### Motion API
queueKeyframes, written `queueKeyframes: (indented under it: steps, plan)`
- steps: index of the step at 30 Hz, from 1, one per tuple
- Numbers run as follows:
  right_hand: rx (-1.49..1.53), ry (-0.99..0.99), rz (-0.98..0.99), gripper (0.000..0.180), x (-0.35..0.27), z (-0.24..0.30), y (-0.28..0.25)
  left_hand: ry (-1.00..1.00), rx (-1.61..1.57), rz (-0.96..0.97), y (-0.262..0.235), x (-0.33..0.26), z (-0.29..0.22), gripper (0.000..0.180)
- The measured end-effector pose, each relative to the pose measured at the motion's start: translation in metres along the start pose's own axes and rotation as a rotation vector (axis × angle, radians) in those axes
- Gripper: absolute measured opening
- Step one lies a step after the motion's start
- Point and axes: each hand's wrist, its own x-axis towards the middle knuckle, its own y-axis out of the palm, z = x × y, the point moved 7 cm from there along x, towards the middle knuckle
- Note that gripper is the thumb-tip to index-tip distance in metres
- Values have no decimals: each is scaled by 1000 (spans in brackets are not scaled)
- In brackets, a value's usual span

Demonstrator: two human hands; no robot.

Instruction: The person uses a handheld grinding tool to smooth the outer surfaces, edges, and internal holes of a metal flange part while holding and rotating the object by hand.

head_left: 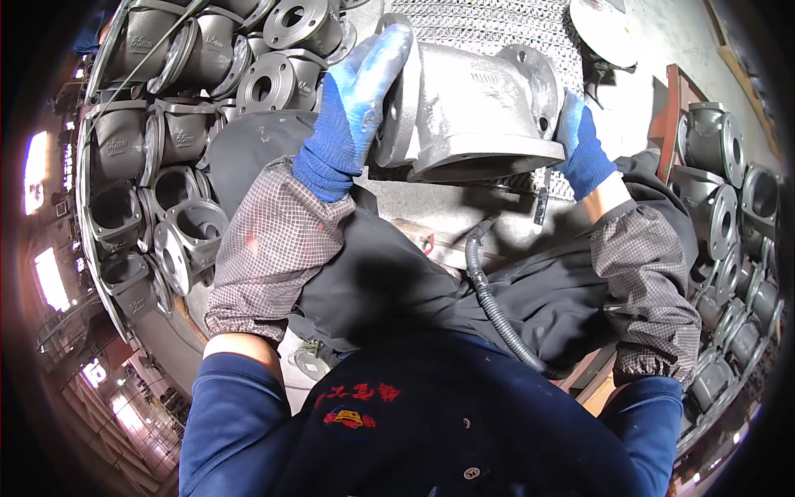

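Observation:
A large grey cast-metal valve body (pixel 476 103) lies in front of me, with a flange at each side and a wide opening facing me. My left hand (pixel 354 99), in a blue knit glove with a pale coated palm, grips its left flange, the thumb side over the rim. At the other end my right hand (pixel 582 145), gloved the same way, is closed round the right flange; its fingertips are partly hidden behind the metal. Beneath the casting is a bumpy metal-link mat (pixel 489 15). A short dark rod (pixel 542 205) hangs just below the right flange.
Smaller valve bodies (pixel 120 145) are stacked in a metal-framed crate on the left. More castings (pixel 710 145) are piled on the right, beside a red metal plate (pixel 677 116). A ribbed grey hose (pixel 497 311) runs between my knees. Beyond the mat stands a pale round disc (pixel 603 31).

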Motion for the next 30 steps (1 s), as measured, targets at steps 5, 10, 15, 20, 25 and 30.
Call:
queueKeyframes:
  steps: [5,10,15,20,25,30]
  plan:
    - [53,67,-106,40,-4,-1,-21,67,54,44,13,22,-27,33]
    - [100,71,-72,38,-4,-6,-11,343,338,8,8,21,-31,29]
    - [108,69,-3,36,-9,-1,6,134,213,-43,0,21,-5,23]
    - [67,114,28,38,-10,2,19,-426,-410,-179,-2,9,45,27]
    - [66,84,52,39,-11,1,33,-744,-740,-287,-2,-7,67,35]
    - [67,51,69,40,8,-14,22,-720,-737,-313,-3,-7,75,28]
